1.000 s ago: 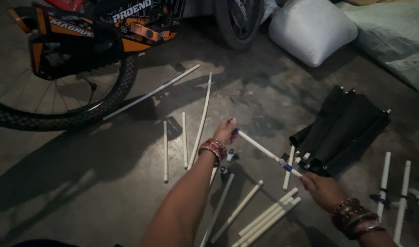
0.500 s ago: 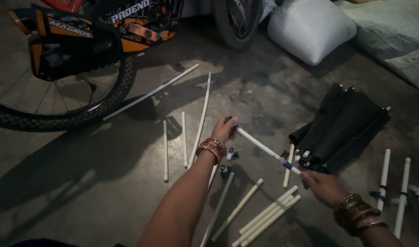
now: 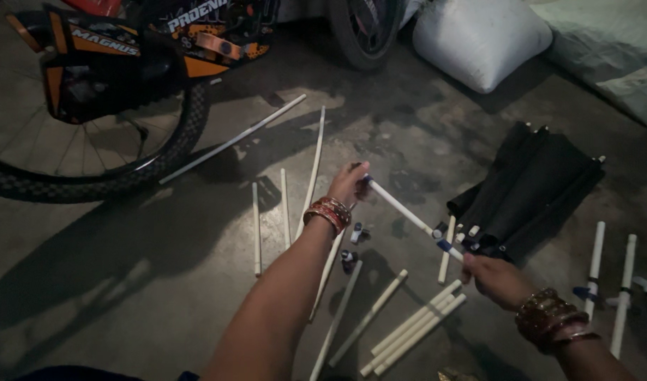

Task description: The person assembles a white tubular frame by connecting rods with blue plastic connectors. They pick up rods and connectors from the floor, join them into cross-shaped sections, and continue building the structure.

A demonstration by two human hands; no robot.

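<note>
Since the earlier frames little has shifted: both hands keep the same white rod [image 3: 402, 207] raised over the concrete floor [image 3: 126, 282], its far end perhaps a touch higher. At centre frame the left hand [image 3: 349, 182] is closed around the rod's upper end, while the right hand [image 3: 494, 276], at lower right, pinches the lower end beside a blue-banded joint [image 3: 447, 247]. Held at both ends, the rod runs slantwise and clear of the clutter beneath, which probably makes the joint easier to work. More white rods [image 3: 415, 326] lie loose on the floor below and between the arms, and others lie at the far right. A folded black fabric bundle [image 3: 531, 194] lies just beyond the right hand. A bicycle wheel [image 3: 90, 152] fills the upper left, and a white sack [image 3: 482, 39] sits at top right.
</note>
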